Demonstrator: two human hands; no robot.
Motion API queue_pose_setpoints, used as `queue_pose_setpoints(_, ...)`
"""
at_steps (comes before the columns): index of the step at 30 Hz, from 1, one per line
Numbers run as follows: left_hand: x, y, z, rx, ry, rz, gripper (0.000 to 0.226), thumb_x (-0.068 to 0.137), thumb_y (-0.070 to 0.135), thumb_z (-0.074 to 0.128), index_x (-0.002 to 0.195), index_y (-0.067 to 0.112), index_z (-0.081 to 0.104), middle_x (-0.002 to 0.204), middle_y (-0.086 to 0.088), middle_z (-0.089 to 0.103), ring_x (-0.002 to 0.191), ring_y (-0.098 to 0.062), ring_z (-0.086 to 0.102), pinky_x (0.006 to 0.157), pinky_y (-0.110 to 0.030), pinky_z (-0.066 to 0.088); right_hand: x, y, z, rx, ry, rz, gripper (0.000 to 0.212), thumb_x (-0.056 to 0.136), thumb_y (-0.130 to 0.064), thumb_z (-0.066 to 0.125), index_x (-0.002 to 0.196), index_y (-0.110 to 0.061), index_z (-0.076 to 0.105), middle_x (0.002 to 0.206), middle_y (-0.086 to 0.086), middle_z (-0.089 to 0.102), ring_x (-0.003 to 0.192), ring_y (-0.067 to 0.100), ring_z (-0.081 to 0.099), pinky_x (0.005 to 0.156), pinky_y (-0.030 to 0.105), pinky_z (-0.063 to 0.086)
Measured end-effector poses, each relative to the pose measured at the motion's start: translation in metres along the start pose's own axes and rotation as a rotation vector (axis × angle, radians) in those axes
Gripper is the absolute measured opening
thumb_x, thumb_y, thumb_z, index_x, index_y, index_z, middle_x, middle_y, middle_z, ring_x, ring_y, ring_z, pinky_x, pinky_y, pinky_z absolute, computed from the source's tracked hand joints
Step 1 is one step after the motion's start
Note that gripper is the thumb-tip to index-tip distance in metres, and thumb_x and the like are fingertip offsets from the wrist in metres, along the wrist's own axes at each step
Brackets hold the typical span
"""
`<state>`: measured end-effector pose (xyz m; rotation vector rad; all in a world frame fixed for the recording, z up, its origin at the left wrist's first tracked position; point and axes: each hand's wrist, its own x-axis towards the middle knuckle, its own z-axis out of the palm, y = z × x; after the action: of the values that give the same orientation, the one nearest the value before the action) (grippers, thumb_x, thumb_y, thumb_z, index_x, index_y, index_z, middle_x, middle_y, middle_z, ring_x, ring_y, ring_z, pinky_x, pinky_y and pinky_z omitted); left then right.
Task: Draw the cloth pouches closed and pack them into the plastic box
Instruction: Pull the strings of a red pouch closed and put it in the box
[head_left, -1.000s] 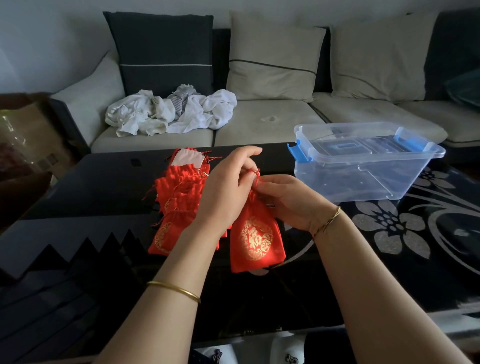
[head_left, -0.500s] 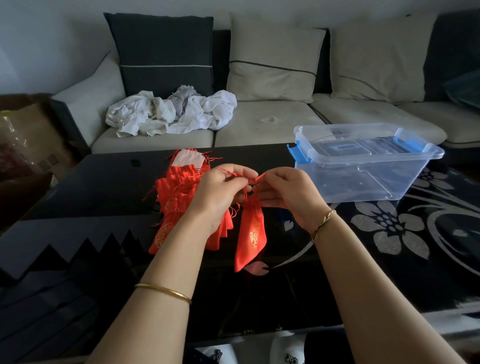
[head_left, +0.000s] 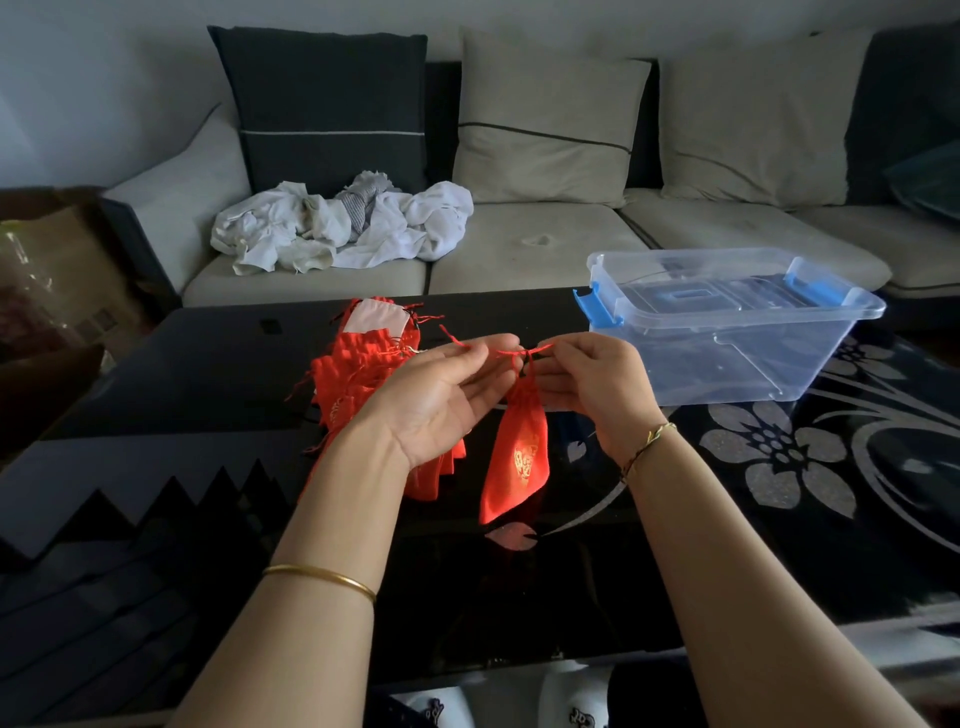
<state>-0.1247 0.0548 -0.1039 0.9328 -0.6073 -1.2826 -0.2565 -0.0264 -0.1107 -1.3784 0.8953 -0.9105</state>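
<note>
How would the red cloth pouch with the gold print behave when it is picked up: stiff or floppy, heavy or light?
Probably floppy: the red cloth pouch with gold print hangs limp from its red drawstring, pinched by the left hand and the right hand. Likely light, since thin cords carry it. It should slump flat, not roll.

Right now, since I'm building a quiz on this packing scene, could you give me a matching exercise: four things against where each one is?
Things:
1 held pouch
2 pouch pile
3 plastic box
4 white laundry

Places:
A on the sofa seat
B hanging by its cords between left hand and right hand
C on the table, behind the left hand
D on the table's right side

Pairs: 1-B, 2-C, 3-D, 4-A
</note>
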Motion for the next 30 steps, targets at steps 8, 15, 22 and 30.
queue_pose_setpoints(8, 0.004, -0.001, -0.003, 0.073, 0.358, 0.042, 0.034, 0.102, 0.026, 0.037, 0.087, 0.009, 0.064, 0.093, -0.008, 0.067, 0.078, -0.013, 0.063, 0.064, -0.021, 0.052, 0.002, 0.006, -0.006, -0.146, 0.155, -0.026, 0.013, 0.097, -0.013, 0.045, 0.099, -0.007, 0.056, 0.083, 0.010, 0.070, 0.069, 0.019, 0.070, 0.061, 0.027, 0.059)
queue_pose_setpoints(15, 0.011, -0.007, -0.010, 0.538, 0.786, 0.178, 0.038, 0.097, 0.016, 0.036, 0.062, 0.012, 0.050, 0.072, -0.002, 0.066, 0.067, -0.017, 0.062, 0.068, -0.029, 0.044, 0.003, 0.008, -0.009, 0.051, 0.175, 0.191, 0.014, 0.095, -0.008, 0.046, 0.085, -0.007, 0.056, 0.073, 0.006, 0.058, 0.061, 0.015, 0.057, 0.054, 0.025, 0.052)
queue_pose_setpoints(22, 0.007, 0.000, 0.008, 0.153, 0.429, 0.359, 0.036, 0.098, 0.017, 0.038, 0.064, 0.013, 0.048, 0.075, -0.003, 0.071, 0.071, -0.016, 0.069, 0.059, -0.022, 0.050, 0.003, 0.013, -0.004, 0.155, 0.261, 0.250, 0.021, 0.093, -0.003, 0.042, 0.075, -0.008, 0.052, 0.067, 0.007, 0.053, 0.054, 0.015, 0.052, 0.047, 0.023, 0.049)
queue_pose_setpoints(30, 0.002, -0.004, 0.004, 0.446, 0.214, 0.225, 0.014, 0.091, 0.018, 0.058, 0.082, 0.013, 0.067, 0.069, 0.004, 0.064, 0.065, -0.008, 0.062, 0.055, -0.018, 0.043, -0.002, -0.012, 0.004, 0.260, 0.114, 0.024, 0.016, 0.091, -0.005, 0.047, 0.080, -0.007, 0.058, 0.066, 0.005, 0.056, 0.053, 0.012, 0.051, 0.049, 0.021, 0.046)
